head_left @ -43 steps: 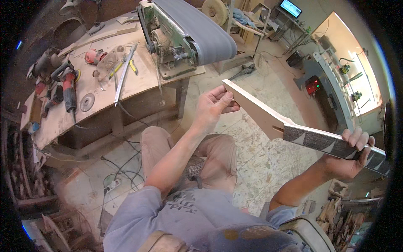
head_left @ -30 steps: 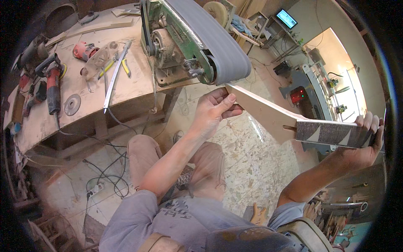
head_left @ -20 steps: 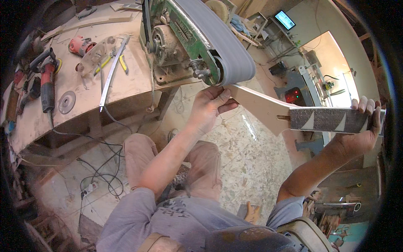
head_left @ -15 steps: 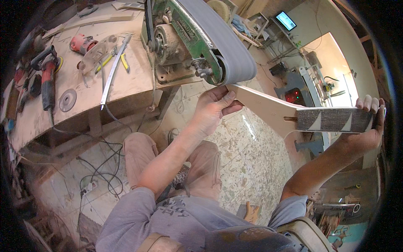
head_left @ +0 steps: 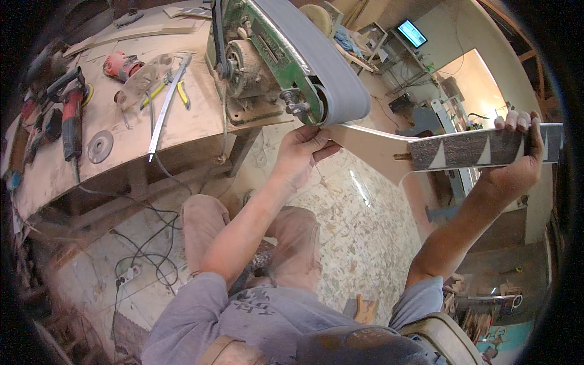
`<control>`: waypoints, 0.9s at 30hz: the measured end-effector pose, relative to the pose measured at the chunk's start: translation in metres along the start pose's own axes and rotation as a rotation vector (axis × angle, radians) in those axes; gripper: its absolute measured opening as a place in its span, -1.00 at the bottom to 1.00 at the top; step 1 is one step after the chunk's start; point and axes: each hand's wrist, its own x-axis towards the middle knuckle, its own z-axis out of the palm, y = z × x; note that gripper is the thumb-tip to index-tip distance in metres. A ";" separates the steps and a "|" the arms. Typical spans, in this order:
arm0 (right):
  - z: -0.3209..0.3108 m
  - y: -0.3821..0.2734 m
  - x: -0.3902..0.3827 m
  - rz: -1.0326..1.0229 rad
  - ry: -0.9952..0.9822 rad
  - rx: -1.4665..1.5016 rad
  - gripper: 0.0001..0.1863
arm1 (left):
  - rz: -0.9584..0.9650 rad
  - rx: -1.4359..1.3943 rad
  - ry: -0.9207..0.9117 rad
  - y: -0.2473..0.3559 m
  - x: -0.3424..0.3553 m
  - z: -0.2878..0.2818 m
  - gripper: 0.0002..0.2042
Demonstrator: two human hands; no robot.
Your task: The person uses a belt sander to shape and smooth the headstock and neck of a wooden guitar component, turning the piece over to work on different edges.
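Note:
A guitar neck stretches between my hands: a pale wooden headstock (head_left: 371, 146) on the left, then a dark fretboard (head_left: 462, 151) with white fin-shaped inlays. Thumb and fingers of my left hand (head_left: 301, 155) pinch the headstock's tip. My right hand (head_left: 517, 152) wraps round the fretboard part, fingers over its upper edge. Just above the headstock is the rounded lower end of a belt sander's grey belt (head_left: 347, 100). The headstock's upper edge lies right against or just under the belt; whether they touch, I cannot tell.
The sander's green frame (head_left: 274, 55) stands on a dusty workbench (head_left: 121, 152). On that bench lie a red angle grinder (head_left: 73, 115), yellow-handled pliers (head_left: 182, 92), a metal strip (head_left: 167, 109) and a disc (head_left: 100, 146). Black cables (head_left: 149, 252) tangle on the floor at left.
The guitar neck has shifted left, its fretboard end rising with my right hand. My left hand has slid slightly left, still gripping the headstock's tip.

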 end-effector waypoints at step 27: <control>-0.129 0.027 -0.170 0.022 0.146 0.486 -0.70 | 0.260 0.331 0.135 -0.008 -0.071 0.003 -0.54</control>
